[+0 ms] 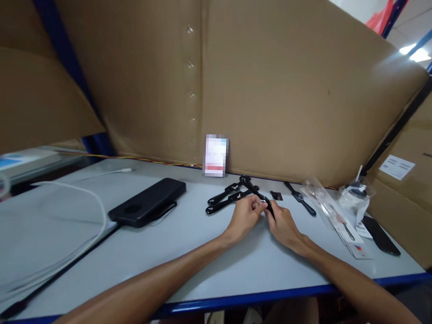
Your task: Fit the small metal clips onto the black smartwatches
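Observation:
Both hands meet over the table around a glossy black, long-handled piece, whose exact kind I cannot make out. Its rounded far end points up and to the left. My left hand pinches near its middle, at a small shiny part partly hidden by the fingers. Closed round the near end of the same piece is my right hand. Similar black pieces with wide middles lie just left of the hands. Another one rests to the right, beyond a small dark flat part.
On the grey table with its blue edge, a black power bank with cables lies left. A small upright screen or card, blurred, leans on the cardboard wall. Clear packaging, a plastic-wrapped container and a black phone are right.

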Demonstrator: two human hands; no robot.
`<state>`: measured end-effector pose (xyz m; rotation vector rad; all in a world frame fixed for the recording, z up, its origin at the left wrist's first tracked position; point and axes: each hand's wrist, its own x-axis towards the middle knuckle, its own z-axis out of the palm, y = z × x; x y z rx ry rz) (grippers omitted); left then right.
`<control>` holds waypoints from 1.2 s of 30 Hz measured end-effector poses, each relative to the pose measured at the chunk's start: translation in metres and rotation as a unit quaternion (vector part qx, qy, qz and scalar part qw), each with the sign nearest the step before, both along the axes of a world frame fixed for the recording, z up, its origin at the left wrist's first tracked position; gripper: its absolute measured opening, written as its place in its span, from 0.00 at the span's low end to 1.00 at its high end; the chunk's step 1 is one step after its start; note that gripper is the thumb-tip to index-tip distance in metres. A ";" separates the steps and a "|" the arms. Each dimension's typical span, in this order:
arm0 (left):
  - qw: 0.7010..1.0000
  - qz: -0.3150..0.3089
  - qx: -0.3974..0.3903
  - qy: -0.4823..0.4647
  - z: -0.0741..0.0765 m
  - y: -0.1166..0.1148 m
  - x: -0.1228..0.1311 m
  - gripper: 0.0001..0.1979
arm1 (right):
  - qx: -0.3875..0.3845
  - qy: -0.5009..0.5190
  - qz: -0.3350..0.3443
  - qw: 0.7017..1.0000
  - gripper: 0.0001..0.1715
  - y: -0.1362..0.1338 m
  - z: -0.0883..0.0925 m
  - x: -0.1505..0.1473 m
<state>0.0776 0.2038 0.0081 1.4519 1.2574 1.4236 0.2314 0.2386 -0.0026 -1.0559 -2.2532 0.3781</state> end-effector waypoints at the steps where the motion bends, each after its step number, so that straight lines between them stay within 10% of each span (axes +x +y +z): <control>1: 1.000 -0.001 0.009 0.006 0.000 0.001 -0.001 0.16 | -0.017 0.039 0.005 0.999 0.06 0.001 0.001 0.000; 9: 0.995 0.074 0.030 0.052 0.001 0.018 -0.024 0.18 | -0.355 0.306 -0.029 0.883 0.16 0.001 0.018 0.000; 23: 0.933 -0.092 0.174 0.303 -0.003 -0.004 -0.013 0.08 | -0.402 0.395 -0.053 0.824 0.20 -0.005 0.016 -0.003; 32: 0.920 -0.028 0.203 0.334 -0.001 -0.003 -0.017 0.12 | -0.544 0.342 0.082 0.762 0.09 -0.007 0.029 0.003; 36: 0.906 -0.034 0.202 0.371 0.001 -0.002 -0.019 0.11 | -0.602 0.338 0.114 0.715 0.20 -0.010 0.039 0.003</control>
